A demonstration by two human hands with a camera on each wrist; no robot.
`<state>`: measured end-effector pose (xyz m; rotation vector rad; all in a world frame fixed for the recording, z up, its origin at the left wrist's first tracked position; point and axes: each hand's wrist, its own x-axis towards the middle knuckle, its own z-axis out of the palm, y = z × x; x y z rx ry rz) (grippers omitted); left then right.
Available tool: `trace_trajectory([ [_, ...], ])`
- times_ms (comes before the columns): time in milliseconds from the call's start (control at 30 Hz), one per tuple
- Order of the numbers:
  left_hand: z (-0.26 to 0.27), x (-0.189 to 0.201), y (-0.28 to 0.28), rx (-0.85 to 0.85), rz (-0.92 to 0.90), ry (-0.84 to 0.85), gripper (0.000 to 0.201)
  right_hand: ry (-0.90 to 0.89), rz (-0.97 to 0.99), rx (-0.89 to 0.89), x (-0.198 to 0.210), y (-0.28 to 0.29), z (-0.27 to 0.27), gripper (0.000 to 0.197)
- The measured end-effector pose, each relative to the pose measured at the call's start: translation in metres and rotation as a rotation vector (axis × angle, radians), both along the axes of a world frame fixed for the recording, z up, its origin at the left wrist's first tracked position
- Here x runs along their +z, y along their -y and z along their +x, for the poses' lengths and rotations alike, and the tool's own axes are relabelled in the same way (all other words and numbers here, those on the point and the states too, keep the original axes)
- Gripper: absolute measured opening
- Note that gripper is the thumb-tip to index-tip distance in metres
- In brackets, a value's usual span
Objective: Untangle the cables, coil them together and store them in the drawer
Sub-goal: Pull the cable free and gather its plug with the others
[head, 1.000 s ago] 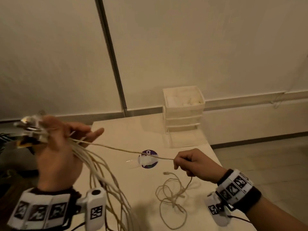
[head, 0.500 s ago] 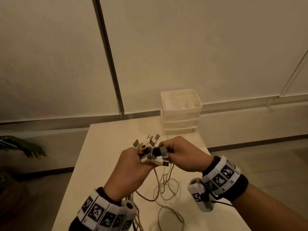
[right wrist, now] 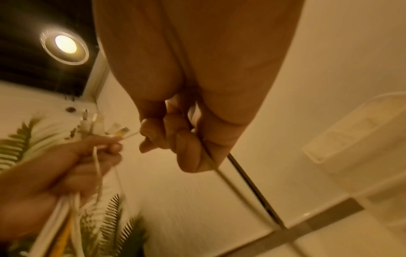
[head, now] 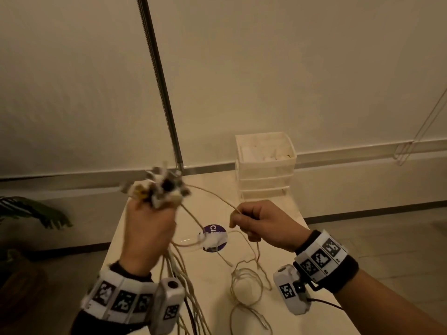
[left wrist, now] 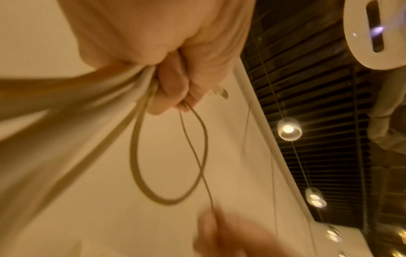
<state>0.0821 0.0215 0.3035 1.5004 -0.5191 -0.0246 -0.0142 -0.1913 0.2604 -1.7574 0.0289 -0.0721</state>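
My left hand (head: 150, 223) is raised above the table and grips a bundle of white cables (head: 179, 274). Their plugs (head: 159, 187) stick up out of the fist, and the strands hang down past my wrist. My right hand (head: 256, 221) pinches one thin cable (head: 212, 195) that runs from the plugs to its fingers. The rest of that cable lies in loose loops (head: 246, 286) on the table. In the left wrist view the fingers (left wrist: 175, 83) curl round the strands and a loop (left wrist: 169, 156) hangs below. In the right wrist view the fingers (right wrist: 175, 139) close round the thin cable.
A white drawer unit (head: 266, 165) stands at the table's (head: 150, 257) far right corner, its top tray open and holding pale items. A purple round sticker (head: 212, 238) marks the tabletop. A metal pole (head: 159, 81) rises behind. A plant (head: 31, 211) is at left.
The hands, together at the plugs half a second ago, have drawn apart. The left hand rose to the left with the bundle; the right hand slid out along the thin cable.
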Motion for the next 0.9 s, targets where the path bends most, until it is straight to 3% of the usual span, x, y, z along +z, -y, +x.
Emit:
trace_trajectory([
  [167,0.042,0.023,-0.048,0.432,-0.217,-0.112,0.022,-0.157,0.013,-0.14,-0.05,0.024,-0.01,0.028],
  [233,0.042,0.024,-0.057,0.482,-0.133,-0.044,0.027,-0.187,0.017,-0.196,-0.058,0.03,-0.011,0.03],
  [333,0.034,0.012,-0.056,0.427,0.167,0.156,0.024,-0.175,0.0,-0.219,-0.05,0.028,-0.007,0.03],
  [400,0.018,0.008,-0.039,0.225,0.27,0.241,0.011,-0.15,-0.03,-0.171,-0.036,0.023,-0.003,0.03],
  [500,-0.011,-0.003,-0.003,-0.121,0.498,0.452,0.03,-0.101,-0.044,-0.022,-0.01,0.005,0.004,0.031],
  [567,-0.018,-0.014,0.016,-0.234,0.535,0.385,0.026,-0.065,0.003,0.067,0.003,-0.005,0.01,0.032],
  [700,-0.022,-0.021,0.032,-0.23,0.519,0.28,0.014,-0.031,0.06,0.111,0.01,-0.008,0.018,0.037],
  [800,-0.018,-0.019,0.027,-0.146,0.604,0.397,0.046,-0.03,0.064,0.108,0.001,-0.009,0.013,0.031],
  [900,0.004,-0.018,0.016,0.062,0.576,0.387,0.031,-0.047,0.095,0.061,-0.02,-0.004,0.008,0.027],
])
